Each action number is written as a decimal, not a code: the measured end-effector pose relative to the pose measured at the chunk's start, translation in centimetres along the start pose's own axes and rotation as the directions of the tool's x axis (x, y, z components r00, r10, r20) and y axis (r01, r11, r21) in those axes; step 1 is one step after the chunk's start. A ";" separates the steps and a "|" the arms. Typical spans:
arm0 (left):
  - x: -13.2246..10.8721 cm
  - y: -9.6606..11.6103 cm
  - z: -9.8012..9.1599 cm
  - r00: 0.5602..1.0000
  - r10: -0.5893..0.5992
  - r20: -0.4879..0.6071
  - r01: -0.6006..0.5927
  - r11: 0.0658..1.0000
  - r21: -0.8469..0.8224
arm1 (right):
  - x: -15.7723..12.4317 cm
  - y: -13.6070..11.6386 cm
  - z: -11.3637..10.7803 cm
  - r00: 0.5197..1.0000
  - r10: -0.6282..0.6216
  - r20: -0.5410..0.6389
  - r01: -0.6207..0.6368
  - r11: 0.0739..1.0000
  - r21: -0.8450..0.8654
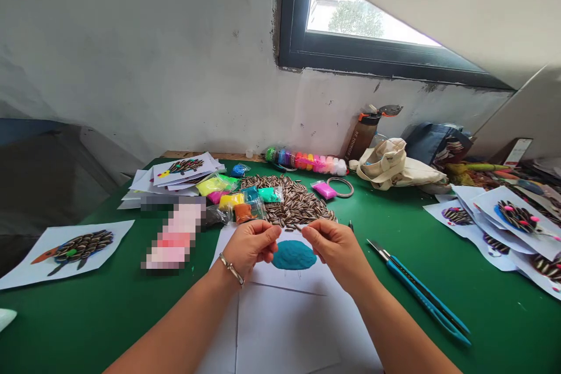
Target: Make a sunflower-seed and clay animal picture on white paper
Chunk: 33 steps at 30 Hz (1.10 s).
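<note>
Both hands hover over a white paper sheet (284, 327) that carries a flattened teal oval of clay (294, 255) with faint pencil lines below it. My left hand (252, 248), with a bracelet at the wrist, is closed in a pinch at the oval's left; whatever is between its fingertips is too small to make out. On the other side, my right hand (331, 245) pinches what looks like a striped sunflower seed (298, 227) between thumb and forefinger. Just beyond the fingertips spreads a heap of sunflower seeds (291, 196).
Clay packets (231, 201) lie left of the seeds, near stacked seed pictures (179, 172). A bird picture (79, 251) is at left, more pictures (508, 216) at right. Blue-handled tweezers (421, 292) lie right of my arm. A bottle (363, 134) and cloth bag (394, 166) stand behind.
</note>
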State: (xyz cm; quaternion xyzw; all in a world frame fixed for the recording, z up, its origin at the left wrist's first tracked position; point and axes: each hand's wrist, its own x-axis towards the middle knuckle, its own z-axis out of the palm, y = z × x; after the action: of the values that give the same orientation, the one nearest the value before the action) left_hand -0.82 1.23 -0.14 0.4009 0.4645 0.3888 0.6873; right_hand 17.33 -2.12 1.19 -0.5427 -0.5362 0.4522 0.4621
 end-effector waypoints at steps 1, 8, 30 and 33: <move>0.1 0.0 0.0 1.000 0.013 -0.008 -0.013 1.000 -0.004 | 0.0 0.0 -0.1 1.000 -0.011 -0.009 0.011 1.000 -0.004; 0.1 0.0 0.0 0.999 -0.032 -0.030 0.029 0.995 -0.091 | 0.3 0.6 0.1 1.000 0.003 -0.006 -0.002 0.988 0.155; 0.8 -0.5 -0.4 0.999 0.035 0.018 -0.037 0.993 0.113 | 0.2 0.4 0.4 0.998 0.025 0.051 -0.024 0.999 -0.024; 0.7 -0.5 -0.3 1.000 0.028 0.011 -0.029 0.995 0.098 | 0.2 0.8 0.6 0.997 0.018 0.077 -0.020 0.999 0.025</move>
State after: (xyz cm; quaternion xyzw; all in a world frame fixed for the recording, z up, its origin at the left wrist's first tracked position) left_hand -0.83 1.76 -0.85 0.4424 0.4740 0.3734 0.6635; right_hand 16.89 -1.90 0.32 -0.5241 -0.5425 0.4839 0.4437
